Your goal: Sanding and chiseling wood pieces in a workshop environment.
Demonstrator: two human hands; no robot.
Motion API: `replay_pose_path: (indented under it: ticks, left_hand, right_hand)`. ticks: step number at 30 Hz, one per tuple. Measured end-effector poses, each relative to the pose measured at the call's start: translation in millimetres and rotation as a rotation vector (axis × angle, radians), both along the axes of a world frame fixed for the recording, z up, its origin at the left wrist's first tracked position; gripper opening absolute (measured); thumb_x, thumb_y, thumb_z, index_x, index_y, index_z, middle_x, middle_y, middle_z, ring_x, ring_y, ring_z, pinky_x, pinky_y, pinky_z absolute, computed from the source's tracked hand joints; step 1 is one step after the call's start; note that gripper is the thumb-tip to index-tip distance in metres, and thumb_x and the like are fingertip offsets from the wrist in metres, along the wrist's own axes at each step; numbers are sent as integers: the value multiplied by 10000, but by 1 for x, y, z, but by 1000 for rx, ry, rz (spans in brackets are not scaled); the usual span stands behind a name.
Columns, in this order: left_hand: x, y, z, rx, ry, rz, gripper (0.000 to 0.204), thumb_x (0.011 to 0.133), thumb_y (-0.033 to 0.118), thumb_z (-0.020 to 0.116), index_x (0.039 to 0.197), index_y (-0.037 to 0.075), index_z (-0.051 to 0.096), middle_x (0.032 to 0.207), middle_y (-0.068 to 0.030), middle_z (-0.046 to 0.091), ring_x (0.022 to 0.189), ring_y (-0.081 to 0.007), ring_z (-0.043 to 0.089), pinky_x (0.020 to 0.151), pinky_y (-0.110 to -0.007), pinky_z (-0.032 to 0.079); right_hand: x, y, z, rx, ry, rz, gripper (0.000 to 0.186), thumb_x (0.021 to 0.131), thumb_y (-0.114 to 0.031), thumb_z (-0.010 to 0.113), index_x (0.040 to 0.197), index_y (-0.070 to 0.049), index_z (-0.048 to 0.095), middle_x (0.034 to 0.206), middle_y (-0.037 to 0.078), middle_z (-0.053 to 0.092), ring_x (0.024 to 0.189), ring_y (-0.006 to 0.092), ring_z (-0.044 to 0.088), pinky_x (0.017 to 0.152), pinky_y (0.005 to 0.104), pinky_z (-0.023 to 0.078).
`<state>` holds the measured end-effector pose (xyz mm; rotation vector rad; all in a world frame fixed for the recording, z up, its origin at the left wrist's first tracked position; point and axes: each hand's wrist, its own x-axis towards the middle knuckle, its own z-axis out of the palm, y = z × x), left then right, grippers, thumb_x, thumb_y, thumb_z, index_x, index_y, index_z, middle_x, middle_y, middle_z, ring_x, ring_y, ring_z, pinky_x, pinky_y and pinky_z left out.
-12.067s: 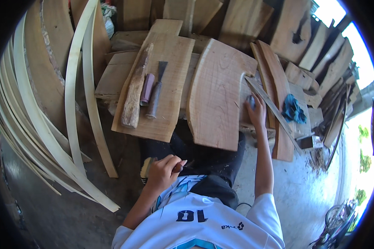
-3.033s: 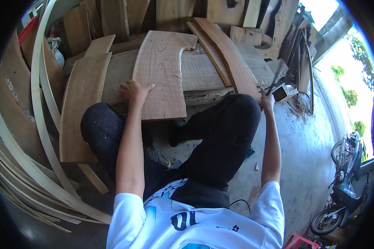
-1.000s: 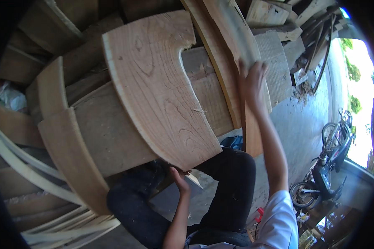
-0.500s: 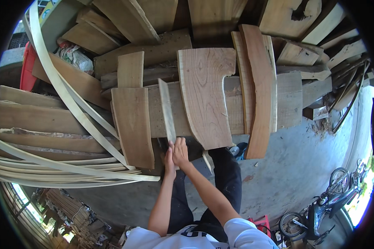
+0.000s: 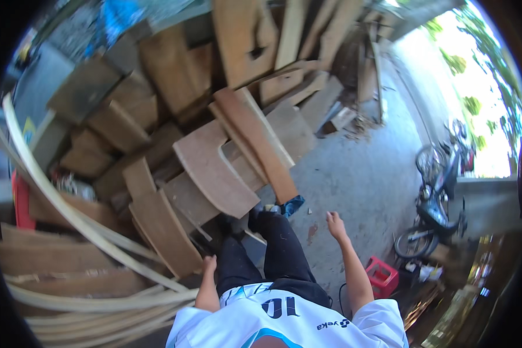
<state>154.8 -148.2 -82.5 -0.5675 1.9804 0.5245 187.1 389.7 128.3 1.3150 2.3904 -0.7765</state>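
My left hand [image 5: 210, 264] hangs low beside my left leg, close to the near end of a long brown board [image 5: 165, 232]. Its fingers are blurred, and I cannot tell whether they are closed. My right hand [image 5: 334, 225] is held out over the concrete floor to the right, its fingers loosely apart with nothing in them. A thin wooden strip [image 5: 192, 224] lies between the brown board and a wide wooden slab [image 5: 214, 168] with a curved notch. To the right of the slab, a reddish-brown plank [image 5: 261, 148] rests across the same base.
More boards [image 5: 174, 69] lean at the back. Long pale bent strips [image 5: 58, 185] arch over the left side. A red plastic stool [image 5: 381, 277] stands at the lower right, below a parked motorbike [image 5: 435, 203]. Grey concrete floor [image 5: 354, 174] stretches between the boards and the motorbike.
Both hands have let go of the thin strip and come apart, the left down to my side, the right out to the right. The view has turned to the right.
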Motion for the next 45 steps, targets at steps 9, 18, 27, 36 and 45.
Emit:
replay_pose_path:
  ticks: [9,18,27,36,45]
  left_hand:
    - [-113,39,58,202,196,-191,377,900,378,641,792,18,671,751,-123,688,763,-270,671,743,-428,514]
    - [-134,193,147,357,448,79,279,969,276,590,933,1,618,724,-75,655,583,-117,591,528,-266,473]
    - [-30,435,133,518,-330,-45,610,944,504,560,1283,-2,590,1319,-79,595,1181,-203,565,999,-348,431]
    - [-21,746,252,881,377,-1816,280,911,458,552,905,274,763,1307,-52,579,1259,-328,478,1055,-614,281]
    - [-19,903,177,615,-462,-1652,642,828,668,578,1255,197,669,1383,-78,562,1366,-305,408,1114,-459,308]
  right_hand:
    - [265,16,1,-156,135,-814,468,983,-486,488,1150,-54,554,877,85,682,675,156,659,539,307,480]
    - [374,19,-93,-982,-197,-958,568,975,-563,436,1194,-48,533,1145,158,671,946,313,685,821,510,501]
    - [350,191,-79,-610,441,-962,393,1004,-412,465,1150,-72,598,985,79,715,816,152,680,641,295,488]
    - [372,312,-67,-656,220,-951,395,984,-430,490,1133,-82,604,981,69,713,784,140,669,637,296,475]
    - [314,476,-66,-607,51,-673,415,973,-423,520,1107,-47,635,949,70,714,732,131,666,583,287,485]
